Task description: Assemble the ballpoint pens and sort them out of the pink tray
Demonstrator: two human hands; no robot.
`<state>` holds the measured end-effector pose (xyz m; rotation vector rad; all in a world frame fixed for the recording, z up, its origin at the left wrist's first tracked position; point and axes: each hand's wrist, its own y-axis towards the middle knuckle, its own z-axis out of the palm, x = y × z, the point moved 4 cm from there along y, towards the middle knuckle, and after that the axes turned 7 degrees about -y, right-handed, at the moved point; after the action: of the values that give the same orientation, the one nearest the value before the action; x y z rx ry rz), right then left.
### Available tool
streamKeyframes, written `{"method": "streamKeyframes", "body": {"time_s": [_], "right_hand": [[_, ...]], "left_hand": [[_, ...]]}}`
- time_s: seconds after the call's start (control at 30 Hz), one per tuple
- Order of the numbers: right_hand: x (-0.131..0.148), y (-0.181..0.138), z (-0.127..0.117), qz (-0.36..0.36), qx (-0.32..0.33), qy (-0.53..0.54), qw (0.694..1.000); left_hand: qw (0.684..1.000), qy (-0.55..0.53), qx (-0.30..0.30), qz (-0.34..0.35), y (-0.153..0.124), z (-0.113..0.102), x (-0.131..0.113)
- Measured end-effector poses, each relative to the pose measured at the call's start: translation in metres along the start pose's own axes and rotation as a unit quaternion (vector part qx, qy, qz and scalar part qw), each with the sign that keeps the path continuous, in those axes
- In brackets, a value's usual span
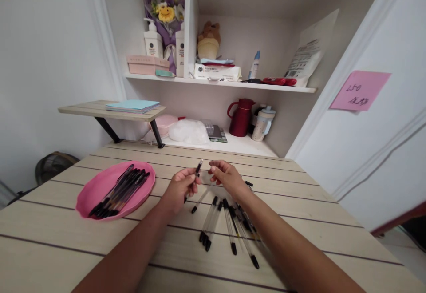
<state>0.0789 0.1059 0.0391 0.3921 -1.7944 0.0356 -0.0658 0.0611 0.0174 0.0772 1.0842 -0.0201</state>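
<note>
My left hand (181, 187) is closed on a black-capped pen (198, 168) that points up and to the right above the wooden table (299, 195). My right hand (226, 176) hovers just to its right, fingers pinched together near the pen's tip; I cannot make out what they hold. Beneath and in front of both hands lie several clear-barrelled pens with black caps (229, 228), scattered loosely on the table. A pink oval plate (96, 186) at the left holds several more black pens (121, 188) lying side by side.
A small wooden riser (83, 108) with teal paper stands at the back left. Behind the table, shelves carry a red jug (241, 117), a cup, bottles, a pink box and a soft toy. A pink note (359, 89) sticks on the white door at right.
</note>
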Motion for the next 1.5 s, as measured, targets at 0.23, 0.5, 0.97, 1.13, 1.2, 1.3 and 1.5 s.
{"method": "streamKeyframes", "body": {"time_s": [0.23, 0.5, 0.97, 1.13, 1.2, 1.3, 1.5], "right_hand": [[0.003, 0.023, 0.025, -0.124, 0.054, -0.413, 0.901], [-0.007, 0.02, 0.059, -0.163, 0.103, -0.535, 0.823], [0.015, -0.011, -0.045, -0.018, -0.088, 0.045, 0.995], [0.017, -0.017, -0.05, -0.034, -0.09, 0.045, 0.994], [0.016, -0.016, -0.049, -0.042, -0.077, 0.045, 0.995], [0.013, -0.014, -0.046, -0.046, -0.049, 0.042, 0.997], [0.009, -0.014, -0.034, -0.043, 0.01, 0.022, 0.999]], "left_hand": [[0.992, -0.069, -0.086, 0.069, 0.008, -0.028, -0.013], [0.993, -0.058, -0.082, 0.06, 0.008, -0.026, -0.008], [0.993, 0.118, 0.011, 0.025, 0.0, 0.006, 0.011], [0.987, 0.161, 0.025, 0.017, -0.003, 0.012, 0.016], [0.985, 0.171, 0.03, 0.014, -0.003, 0.013, 0.016], [0.982, 0.184, 0.031, 0.011, -0.004, 0.014, 0.014], [0.978, 0.204, 0.033, 0.009, -0.005, 0.015, 0.015]]}}
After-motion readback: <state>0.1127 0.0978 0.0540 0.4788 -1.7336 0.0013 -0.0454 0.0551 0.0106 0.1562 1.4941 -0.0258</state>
